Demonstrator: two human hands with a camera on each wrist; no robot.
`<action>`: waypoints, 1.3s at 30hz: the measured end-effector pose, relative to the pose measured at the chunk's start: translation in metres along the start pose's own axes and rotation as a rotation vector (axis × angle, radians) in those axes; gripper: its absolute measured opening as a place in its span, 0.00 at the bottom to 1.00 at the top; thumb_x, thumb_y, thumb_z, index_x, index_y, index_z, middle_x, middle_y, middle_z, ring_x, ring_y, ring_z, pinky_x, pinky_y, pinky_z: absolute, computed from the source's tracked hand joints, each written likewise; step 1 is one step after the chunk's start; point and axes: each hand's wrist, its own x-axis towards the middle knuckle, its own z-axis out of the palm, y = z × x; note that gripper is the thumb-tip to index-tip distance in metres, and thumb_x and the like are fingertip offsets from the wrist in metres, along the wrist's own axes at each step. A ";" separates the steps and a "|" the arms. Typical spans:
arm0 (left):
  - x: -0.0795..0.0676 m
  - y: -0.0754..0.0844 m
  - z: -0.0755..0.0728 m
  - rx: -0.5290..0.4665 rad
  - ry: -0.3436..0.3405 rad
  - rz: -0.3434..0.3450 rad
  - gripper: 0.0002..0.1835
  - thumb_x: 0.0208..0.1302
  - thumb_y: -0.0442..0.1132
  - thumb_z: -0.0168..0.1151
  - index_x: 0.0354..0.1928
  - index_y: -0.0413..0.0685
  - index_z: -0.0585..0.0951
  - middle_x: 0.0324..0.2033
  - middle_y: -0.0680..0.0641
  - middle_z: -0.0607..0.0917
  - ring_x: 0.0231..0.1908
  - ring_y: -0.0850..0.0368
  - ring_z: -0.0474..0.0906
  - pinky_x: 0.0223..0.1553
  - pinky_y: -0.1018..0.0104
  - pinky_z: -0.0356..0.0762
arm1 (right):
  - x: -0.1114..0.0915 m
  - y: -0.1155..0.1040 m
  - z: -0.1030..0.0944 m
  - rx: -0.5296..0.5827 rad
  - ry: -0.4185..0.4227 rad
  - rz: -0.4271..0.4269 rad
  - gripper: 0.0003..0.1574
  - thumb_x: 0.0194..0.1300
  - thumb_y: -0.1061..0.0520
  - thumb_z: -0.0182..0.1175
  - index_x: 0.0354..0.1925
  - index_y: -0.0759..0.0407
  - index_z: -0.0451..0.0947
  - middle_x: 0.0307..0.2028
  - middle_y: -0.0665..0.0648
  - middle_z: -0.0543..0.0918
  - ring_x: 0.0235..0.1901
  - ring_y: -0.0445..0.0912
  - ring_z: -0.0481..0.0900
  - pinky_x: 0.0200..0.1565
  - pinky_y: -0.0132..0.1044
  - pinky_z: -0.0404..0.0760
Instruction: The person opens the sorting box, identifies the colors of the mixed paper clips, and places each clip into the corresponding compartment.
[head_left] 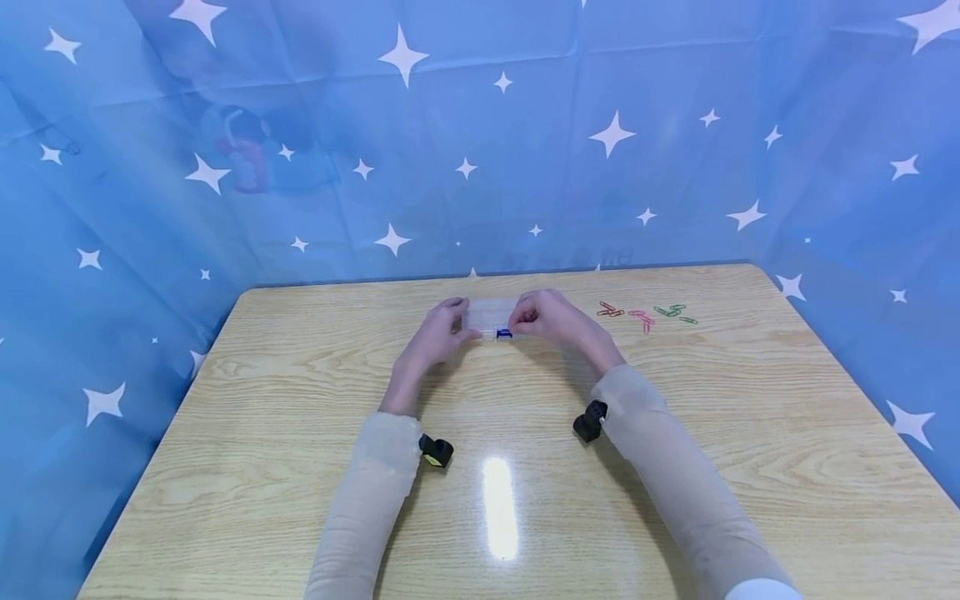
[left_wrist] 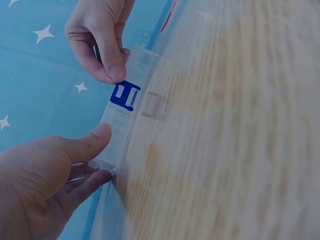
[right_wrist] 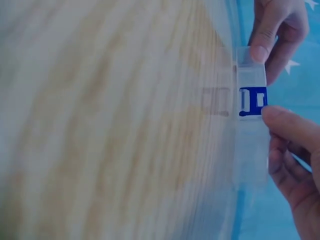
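At the frame's upper centre, I'm pinching the end of the clear box with my left hand; my right hand is touching its blue latch, whether pinching I cannot tell. I'm favouring firm bracing, gentle pressure.

You could read no words or numbers; faint letter-like marks low on the starry backdrop were too blurred.

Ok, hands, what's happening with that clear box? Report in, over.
Left hand gripping left end of clear box. Right hand touching its blue latch. Paper clips off to the right, not in the way. Over.
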 end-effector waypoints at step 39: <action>-0.003 0.002 0.002 -0.092 0.015 -0.039 0.38 0.69 0.37 0.66 0.74 0.29 0.59 0.69 0.31 0.68 0.65 0.39 0.70 0.68 0.53 0.69 | -0.016 -0.002 -0.008 0.040 0.008 0.064 0.10 0.67 0.60 0.68 0.46 0.60 0.87 0.43 0.55 0.83 0.39 0.48 0.79 0.42 0.43 0.81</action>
